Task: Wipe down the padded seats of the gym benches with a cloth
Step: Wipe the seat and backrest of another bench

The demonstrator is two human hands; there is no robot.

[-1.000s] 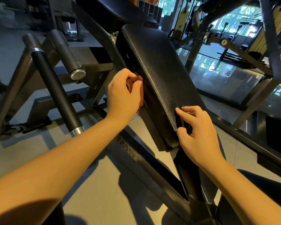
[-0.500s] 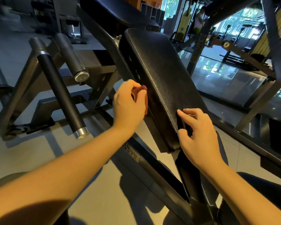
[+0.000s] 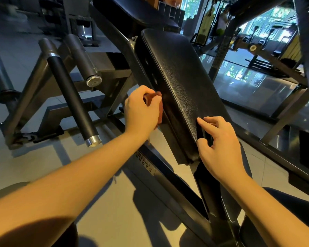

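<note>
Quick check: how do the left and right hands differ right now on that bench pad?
The left hand grips a reddish cloth; the right hand holds none. The left hand is at the left side edge of the pad, farther up; the right hand holds its lower end. Both touch the same black pad.

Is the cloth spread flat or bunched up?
Bunched: the reddish cloth shows only as a wad inside the left hand's curled fingers, against the black pad's side.
</note>
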